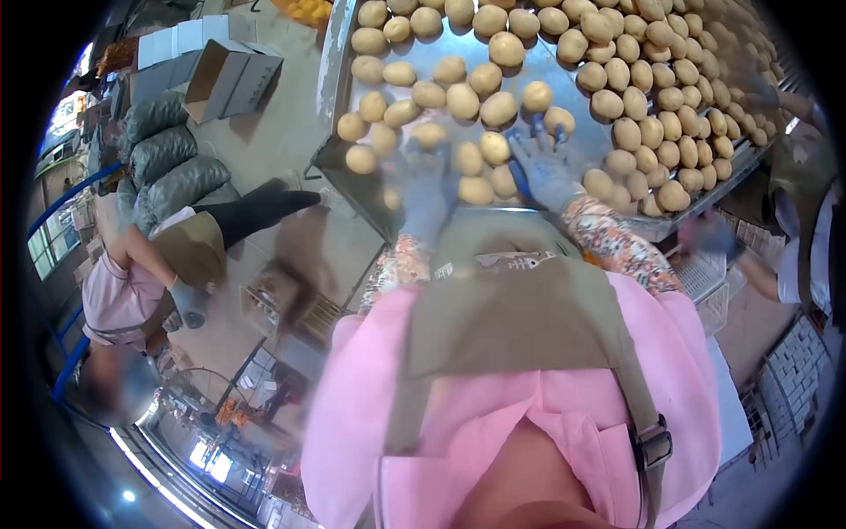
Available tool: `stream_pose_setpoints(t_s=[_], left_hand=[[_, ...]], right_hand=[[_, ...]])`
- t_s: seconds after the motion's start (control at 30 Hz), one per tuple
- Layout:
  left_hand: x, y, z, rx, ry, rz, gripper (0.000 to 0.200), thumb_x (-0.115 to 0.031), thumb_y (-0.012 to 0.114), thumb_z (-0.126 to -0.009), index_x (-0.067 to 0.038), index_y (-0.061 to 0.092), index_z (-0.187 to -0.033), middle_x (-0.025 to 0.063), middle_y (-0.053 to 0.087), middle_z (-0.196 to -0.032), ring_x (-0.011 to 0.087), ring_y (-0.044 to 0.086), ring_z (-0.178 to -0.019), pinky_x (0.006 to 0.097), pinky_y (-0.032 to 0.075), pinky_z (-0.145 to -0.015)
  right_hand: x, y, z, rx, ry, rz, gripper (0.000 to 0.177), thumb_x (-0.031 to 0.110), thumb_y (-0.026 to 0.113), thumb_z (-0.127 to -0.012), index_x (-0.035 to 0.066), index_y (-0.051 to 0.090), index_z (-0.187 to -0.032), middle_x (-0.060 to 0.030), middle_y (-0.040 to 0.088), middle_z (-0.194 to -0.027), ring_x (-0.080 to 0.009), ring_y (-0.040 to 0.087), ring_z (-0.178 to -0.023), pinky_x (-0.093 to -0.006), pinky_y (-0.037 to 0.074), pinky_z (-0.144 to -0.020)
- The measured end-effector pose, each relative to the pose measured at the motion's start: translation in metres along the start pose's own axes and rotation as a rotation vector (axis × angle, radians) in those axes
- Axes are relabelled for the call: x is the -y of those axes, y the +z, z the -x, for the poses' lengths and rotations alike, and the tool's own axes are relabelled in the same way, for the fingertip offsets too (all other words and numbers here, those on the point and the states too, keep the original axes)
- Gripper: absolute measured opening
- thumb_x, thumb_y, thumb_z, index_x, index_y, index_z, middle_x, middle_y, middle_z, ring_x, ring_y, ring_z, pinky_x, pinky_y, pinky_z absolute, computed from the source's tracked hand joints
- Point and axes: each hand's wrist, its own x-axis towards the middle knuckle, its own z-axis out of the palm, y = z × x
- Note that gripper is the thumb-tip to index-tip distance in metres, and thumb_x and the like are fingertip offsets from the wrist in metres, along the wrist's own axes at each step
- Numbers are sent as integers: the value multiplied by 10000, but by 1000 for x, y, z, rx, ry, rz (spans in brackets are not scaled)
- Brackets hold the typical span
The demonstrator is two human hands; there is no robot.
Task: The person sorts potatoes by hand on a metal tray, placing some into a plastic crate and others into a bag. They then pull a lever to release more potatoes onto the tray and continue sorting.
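Note:
Many potatoes [499, 109] lie on a metal sorting table [555, 79]. Wearing a grey-blue glove, my left hand [426, 183] reaches over the table's near edge, its fingers stretched forward among the potatoes. It is slightly blurred, and a potato [429, 135] lies at its fingertips. My right hand [545, 166], gloved alike, rests with spread fingers beside a potato [494, 147] on its left. Another potato [559, 120] sits just beyond its fingertips. Neither hand is closed around anything.
Potatoes [670, 128] are packed densely on the table's right side. To the left, a person in pink [132, 282] is near stacked filled sacks [167, 154] and an open cardboard box [231, 79]. At right, another person's gloved hand [709, 236] is near a plastic crate [705, 278].

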Motion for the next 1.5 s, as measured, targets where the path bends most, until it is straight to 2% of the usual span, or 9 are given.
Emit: stream_pose_setpoints(t_s=[0.33, 0.57, 0.77, 0.9, 0.93, 1.0, 1.1, 1.2, 1.5], left_hand=[[92, 24, 39, 13, -539, 1279, 766, -413, 565, -919, 77, 281, -1435, 300, 372, -1433, 405, 368, -1338, 423, 285, -1114], [69, -5, -1, -454, -140, 681, 597, -325, 579, -898, 79, 427, -1311, 307, 499, -1245, 450, 463, -1169, 509, 370, -988], [-2, -67, -118, -340, 56, 918, 557, -283, 605, -919, 70, 437, -1315, 250, 544, -1219, 314, 548, -1109, 385, 448, -917], [10, -70, -204, -276, 330, 637, 566, -396, 557, -907, -25, 471, -1326, 251, 527, -1272, 386, 505, -1175, 436, 402, -995], [18, -62, -208, -261, 325, 633, 566, -396, 557, -907, -25, 471, -1326, 251, 527, -1272, 386, 505, -1175, 436, 402, -995], [30, -56, -215, -150, 98, 527, 566, -461, 495, -914, -83, 484, -1336, 213, 453, -1383, 409, 407, -1273, 460, 344, -1060], [55, -13, -174, 33, -14, 249, 613, -546, 433, -916, -150, 455, -1384, 156, 351, -1480, 440, 300, -1339, 545, 261, -1102], [47, 6, -115, -63, 22, 1, 641, -572, 407, -924, -240, 349, -1469, 117, 237, -1548, 478, 185, -1387, 706, 139, -1065], [28, -7, 21, 46, -131, 296, 765, -507, 477, -922, -66, 245, -1502, 188, 209, -1559, 370, 190, -1435, 564, 148, -1128]], right_hand=[[-31, -29, 60, -312, -21, -471, 478, 311, 604, -851, 113, 545, -1282, -157, 537, -1305, -354, 460, -1228, -450, 313, -1065], [-46, -12, 91, -12, 24, -13, 539, 402, 603, -867, 134, 521, -1328, -132, 516, -1340, -402, 414, -1274, -535, 252, -1102], [19, -45, -17, 279, -332, -1012, 421, 357, 548, -915, 155, 569, -1283, -113, 637, -1173, -262, 606, -1052, -390, 454, -927], [-20, -135, -97, 487, 71, -1229, 366, 320, 397, -987, 193, 582, -1276, -85, 647, -1143, -215, 600, -1022, -357, 476, -898], [-25, -130, -117, 276, 582, -1884, 307, 326, 544, -947, 90, 637, -1119, -48, 685, -946, -162, 639, -796, -342, 521, -713], [-103, -129, -152, -243, -16, -893, 498, 335, 660, -836, 131, 555, -1278, -144, 553, -1308, -255, 483, -1240, -417, 324, -1076], [-133, -139, -122, -263, 265, -80, 396, 219, 550, -877, 145, 556, -1266, -132, 545, -1286, -309, 440, -1274, -451, 317, -1071], [-147, -84, -105, -511, 31, 110, 413, 249, 545, -873, 146, 553, -1272, -136, 520, -1311, -344, 409, -1293, -481, 281, -1097], [-17, -6, -27, -234, 2, 8, 594, 202, 540, -863, 270, 394, -1436, -104, 280, -1539, -349, 250, -1413, -506, 223, -1133]])
